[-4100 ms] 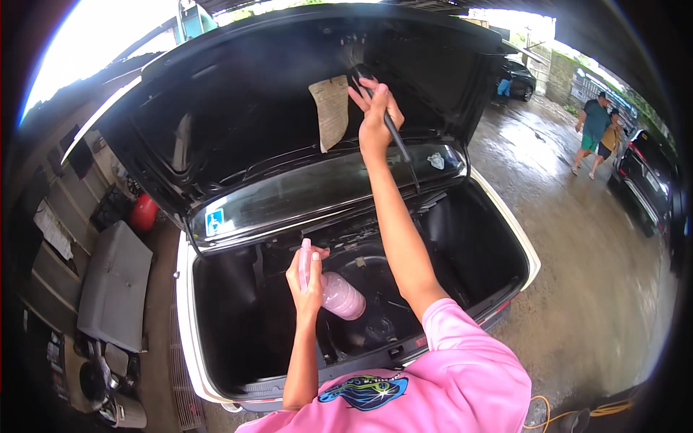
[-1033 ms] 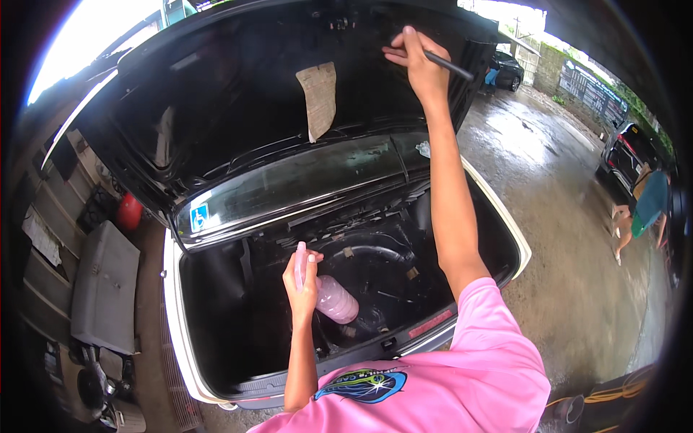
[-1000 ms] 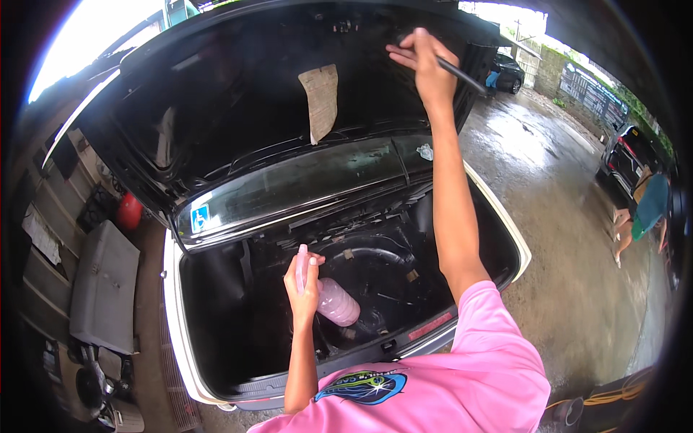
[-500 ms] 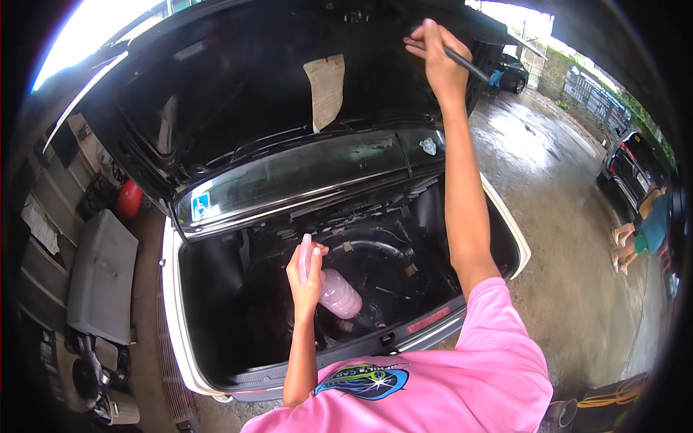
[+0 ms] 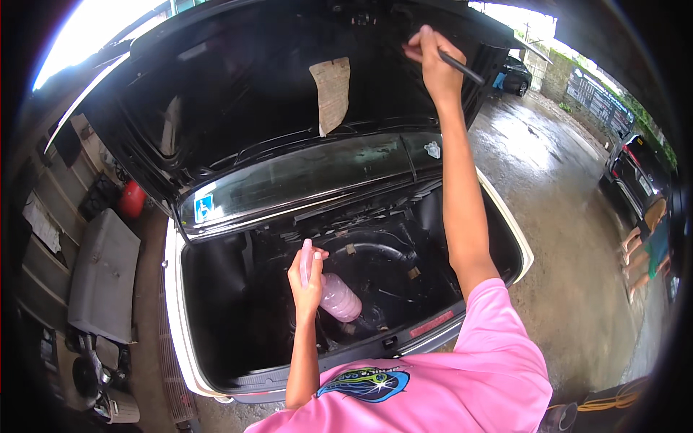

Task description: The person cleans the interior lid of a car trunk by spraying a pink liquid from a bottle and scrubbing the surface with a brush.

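My left hand [image 5: 306,280] is closed round the neck of a spray bottle [image 5: 341,299] with a pink head and cloudy pinkish liquid. The bottle hangs tilted over the black, bare trunk well [image 5: 249,317] of a white car. Up high, my right hand [image 5: 440,72] grips a slim black-handled tool [image 5: 463,68]. Its working end is hidden by my fingers, so its kind cannot be made out. That hand is at the right part of the raised trunk lid's dark underside [image 5: 245,79]. A worn paper sheet [image 5: 333,99] clings to the lid left of it.
Behind the trunk lies the rear window [image 5: 303,180] with a blue sticker [image 5: 204,208]. A grey panel [image 5: 105,278] and a red rounded object [image 5: 132,199] stand at left. A person [image 5: 653,245] bends by a dark car [image 5: 635,173] at right. Wet concrete [image 5: 534,151] lies between.
My right hand has moved slightly down and left in the picture with the tool, whose handle has tipped a little. My left hand keeps the bottle over the trunk. The view has shifted slightly.
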A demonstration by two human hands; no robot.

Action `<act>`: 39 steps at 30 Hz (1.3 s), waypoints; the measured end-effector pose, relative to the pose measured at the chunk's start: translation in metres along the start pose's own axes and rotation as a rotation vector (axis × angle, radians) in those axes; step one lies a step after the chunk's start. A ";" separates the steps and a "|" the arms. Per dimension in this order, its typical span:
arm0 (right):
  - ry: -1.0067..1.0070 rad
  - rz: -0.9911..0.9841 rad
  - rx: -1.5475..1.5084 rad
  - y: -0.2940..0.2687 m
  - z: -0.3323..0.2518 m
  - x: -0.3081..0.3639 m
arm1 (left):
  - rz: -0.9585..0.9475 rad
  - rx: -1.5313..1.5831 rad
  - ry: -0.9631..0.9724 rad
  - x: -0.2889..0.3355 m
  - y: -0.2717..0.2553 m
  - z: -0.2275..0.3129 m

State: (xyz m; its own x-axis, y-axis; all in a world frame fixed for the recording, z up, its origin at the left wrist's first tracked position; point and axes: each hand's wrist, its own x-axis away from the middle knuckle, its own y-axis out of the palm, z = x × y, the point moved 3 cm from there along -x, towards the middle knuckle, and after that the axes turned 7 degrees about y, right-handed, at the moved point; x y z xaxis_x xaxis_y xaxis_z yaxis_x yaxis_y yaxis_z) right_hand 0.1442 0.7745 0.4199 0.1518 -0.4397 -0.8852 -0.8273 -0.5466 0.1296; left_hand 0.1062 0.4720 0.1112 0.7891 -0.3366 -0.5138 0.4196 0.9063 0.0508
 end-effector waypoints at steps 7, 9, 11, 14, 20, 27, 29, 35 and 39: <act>-0.107 0.092 -0.211 0.005 0.007 0.011 | 0.005 -0.010 -0.051 0.002 0.005 -0.002; 0.095 -0.042 0.144 0.007 0.023 0.007 | -0.055 -0.043 -0.132 0.002 0.002 0.002; 0.179 0.023 -0.186 0.009 0.028 0.014 | -0.050 -0.049 -0.033 0.007 0.000 -0.006; -0.208 0.119 -0.112 0.010 0.004 0.020 | -0.051 -0.068 -0.095 0.004 0.000 -0.010; -0.096 0.150 -0.214 0.008 0.013 0.037 | -0.036 -0.069 -0.078 0.012 -0.004 -0.004; -0.038 0.085 -0.150 0.010 0.016 0.022 | 0.000 -0.063 -0.018 0.001 0.000 -0.013; -0.210 0.160 -0.249 0.009 0.002 0.023 | -0.003 -0.066 -0.036 -0.007 0.003 -0.014; -0.005 0.051 -0.096 0.007 0.007 0.027 | -0.013 -0.074 -0.011 0.003 0.003 -0.002; -0.291 0.091 -0.189 0.026 -0.069 0.053 | -0.041 -0.082 -0.092 0.003 0.001 -0.010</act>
State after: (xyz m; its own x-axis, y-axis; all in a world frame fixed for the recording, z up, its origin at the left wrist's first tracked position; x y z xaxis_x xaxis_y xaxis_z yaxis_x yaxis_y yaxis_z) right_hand 0.1682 0.6879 0.4075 -0.1006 -0.2863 -0.9528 -0.7115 -0.6487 0.2701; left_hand 0.1048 0.4746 0.1009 0.8114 -0.3924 -0.4332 0.4175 0.9078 -0.0404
